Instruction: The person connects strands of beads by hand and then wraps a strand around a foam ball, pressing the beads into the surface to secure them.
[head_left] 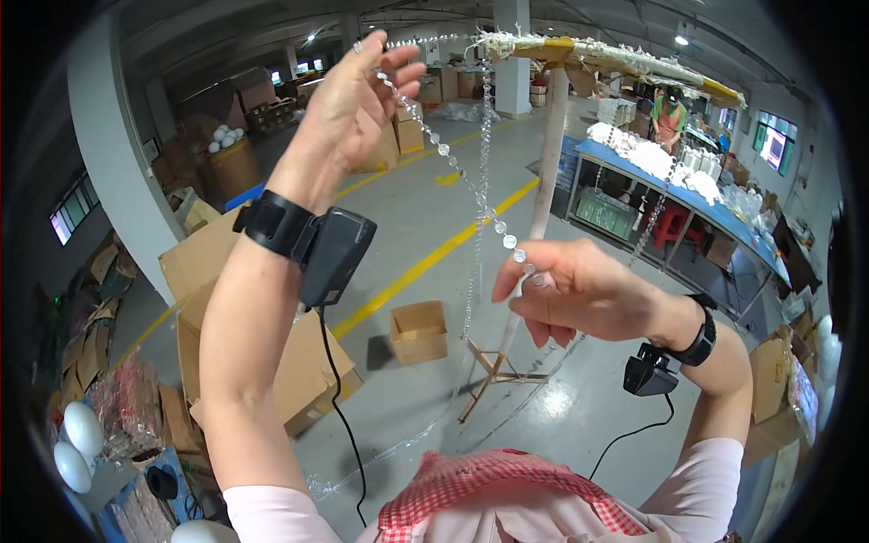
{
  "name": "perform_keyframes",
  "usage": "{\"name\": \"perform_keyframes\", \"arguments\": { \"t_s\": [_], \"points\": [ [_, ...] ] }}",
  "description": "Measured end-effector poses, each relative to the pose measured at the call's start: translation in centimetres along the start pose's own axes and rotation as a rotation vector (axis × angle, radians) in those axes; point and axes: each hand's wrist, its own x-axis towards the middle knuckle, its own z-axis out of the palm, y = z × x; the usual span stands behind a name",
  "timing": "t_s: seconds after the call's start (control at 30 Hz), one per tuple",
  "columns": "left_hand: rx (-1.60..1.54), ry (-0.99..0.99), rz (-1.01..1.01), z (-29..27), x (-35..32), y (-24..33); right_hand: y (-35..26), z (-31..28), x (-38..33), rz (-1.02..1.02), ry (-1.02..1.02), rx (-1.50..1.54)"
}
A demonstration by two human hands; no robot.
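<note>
A strand of clear round beads (pixel 443 149) slants between my two hands. My left hand (pixel 348 109) is raised at the upper left, thumb and forefinger pinched on the strand and the other fingers loosely curled. From its fingertips more beads run right to the end of a horizontal bar (pixel 625 65) wrapped in whitish, frayed material. Lower and to the right, my right hand (pixel 588 288) grips the strand between thumb and fingers, partly hiding it. Another bead length (pixel 485 136) hangs from the bar's near end toward the floor.
A pale post (pixel 549 154) on a wooden foot (pixel 494 369) holds up the bar. Bead strands trail on the floor (pixel 398 450). A small open carton (pixel 419 335) and a larger cardboard box (pixel 308 380) stand left. Beyond, a person (pixel 668 119) is behind a blue table (pixel 738 213).
</note>
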Motion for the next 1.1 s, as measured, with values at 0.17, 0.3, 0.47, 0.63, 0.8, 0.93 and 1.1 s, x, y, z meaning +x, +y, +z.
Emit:
{"name": "perform_keyframes", "arguments": {
  "t_s": [0.17, 0.3, 0.47, 0.63, 0.8, 0.93, 1.1],
  "points": [
    [0.065, -0.064, 0.090, -1.5, 2.5, -2.3, 1.7, 0.2, 0.5, -0.061, -0.090, 0.004],
    [0.373, -0.034, 0.348, -1.8, 5.8, -2.5, 2.8, 0.5, 0.3, -0.114, -0.131, -0.028],
    [1.341, 0.095, 0.565, -1.7, 4.6, -5.8, 3.8, 0.4, -0.9, -0.014, -0.171, -0.010],
    [1.083, 0.067, 0.420, -0.8, 5.9, -4.8, 3.8, -0.4, -0.4, 0.087, 0.098, 0.241],
    [1.185, -0.010, 0.465, 0.8, 4.6, -4.7, 2.3, -5.4, 0.7, -0.659, 0.857, -0.167],
    [1.192, -0.105, 0.389, 2.0, 3.5, -4.8, 1.4, -9.6, 1.2, -0.794, 1.075, -0.590],
    [1.423, 0.157, 0.652, 1.7, 4.2, -3.3, 0.8, -13.9, 0.8, -0.556, 1.163, -0.695]
  ]
}}
